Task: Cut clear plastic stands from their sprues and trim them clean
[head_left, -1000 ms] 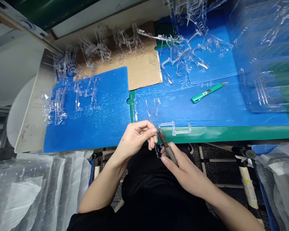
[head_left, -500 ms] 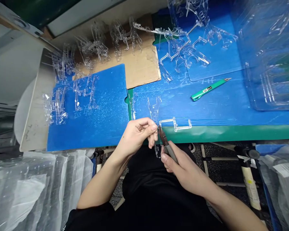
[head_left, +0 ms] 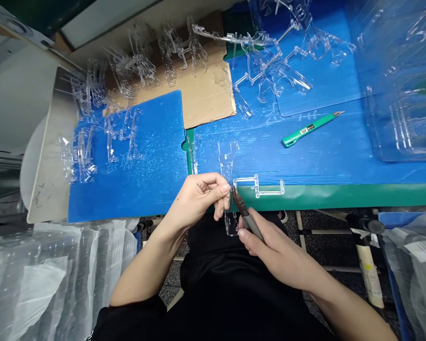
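Observation:
Between thumb and fingers, my left hand (head_left: 208,195) pinches a clear plastic part (head_left: 227,158) whose forked end points away from me; its other end hangs past the table edge. My right hand (head_left: 266,244) is closed round the grey handles of a pair of cutting pliers (head_left: 240,203). The pliers' jaws are at the side of the clear part, where a thin clear sprue (head_left: 270,192) joins or meets it; I cannot tell whether they touch. That stepped sprue reaches right over the green table edge.
Tangled clear mouldings (head_left: 270,71) lie at the back, with more clear parts (head_left: 81,154) on the left blue sheet. A green pen-like tool (head_left: 312,129) lies to the right, near clear plastic trays (head_left: 404,118). Cardboard (head_left: 213,94) lies behind. Wrapped stacks (head_left: 57,279) stand at lower left.
The clear part has turned slightly in my left hand, its near end swinging a little left. The pliers' jaws have shifted slightly left. Both hands keep their grip.

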The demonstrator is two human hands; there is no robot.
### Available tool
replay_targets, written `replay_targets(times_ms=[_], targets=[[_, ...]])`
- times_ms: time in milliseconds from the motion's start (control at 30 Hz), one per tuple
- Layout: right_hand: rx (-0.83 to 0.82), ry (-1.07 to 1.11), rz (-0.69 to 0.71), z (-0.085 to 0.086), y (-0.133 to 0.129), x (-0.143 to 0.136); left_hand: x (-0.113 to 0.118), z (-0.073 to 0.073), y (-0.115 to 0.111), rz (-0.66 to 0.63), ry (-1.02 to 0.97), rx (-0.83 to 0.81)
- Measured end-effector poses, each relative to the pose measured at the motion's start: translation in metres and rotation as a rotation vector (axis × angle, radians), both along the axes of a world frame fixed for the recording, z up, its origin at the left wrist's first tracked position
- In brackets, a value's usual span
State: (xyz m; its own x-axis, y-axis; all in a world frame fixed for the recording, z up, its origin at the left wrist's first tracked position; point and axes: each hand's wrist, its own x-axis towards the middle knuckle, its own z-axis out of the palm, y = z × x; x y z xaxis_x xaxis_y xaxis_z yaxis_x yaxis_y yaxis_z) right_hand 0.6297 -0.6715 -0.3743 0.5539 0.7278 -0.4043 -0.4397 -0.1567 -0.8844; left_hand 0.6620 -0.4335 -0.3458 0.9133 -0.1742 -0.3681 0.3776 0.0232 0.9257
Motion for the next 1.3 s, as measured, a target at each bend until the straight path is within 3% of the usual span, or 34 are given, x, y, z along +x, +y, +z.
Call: replay_targets(times_ms=[200, 400, 500, 600, 700, 833, 900, 1000, 1133, 1200, 1233, 1300], targets=[[0.097, 0.146, -0.102, -0.003, 0.013, -0.005, 0.0, -0.006, -0.001, 0.058, -0.003, 0.05], [0.193, 0.268, -0.191, -0.023, 0.031, 0.003, 0.015, -0.018, 0.002, 0.053, 0.022, 0.14], [0.239, 0.342, -0.219, -0.03, 0.035, 0.007, 0.035, -0.024, 0.005, -0.008, 0.01, 0.279], [0.245, 0.37, -0.223, -0.029, 0.027, 0.0, 0.053, -0.023, 0.008, -0.014, -0.03, 0.545], [0.228, 0.39, -0.246, -0.028, 0.011, -0.014, 0.057, -0.011, 0.014, 0.0, -0.167, 0.829], [0.251, 0.394, -0.346, -0.028, -0.007, -0.027, 0.049, 0.015, 0.013, -0.077, -0.438, 1.125], [0.278, 0.386, -0.407, -0.028, -0.011, -0.031, 0.045, 0.023, 0.004, -0.217, -0.524, 1.211], [0.271, 0.356, -0.478, -0.028, -0.013, -0.038, 0.037, 0.027, -0.02, -0.485, -0.448, 1.365], [0.141, 0.253, -0.544, -0.028, -0.015, -0.049, 0.029, 0.026, -0.041, -0.633, -0.474, 1.476], [0.084, 0.203, -0.569, -0.029, -0.018, -0.049, 0.025, 0.037, -0.03, -0.633, -0.546, 1.463], [0.061, 0.17, -0.572, -0.028, -0.02, -0.048, 0.021, 0.048, -0.017, -0.574, -0.566, 1.478], [-0.017, 0.033, -0.548, -0.023, -0.023, -0.04, 0.007, 0.083, 0.027, -0.289, -0.577, 1.545]])
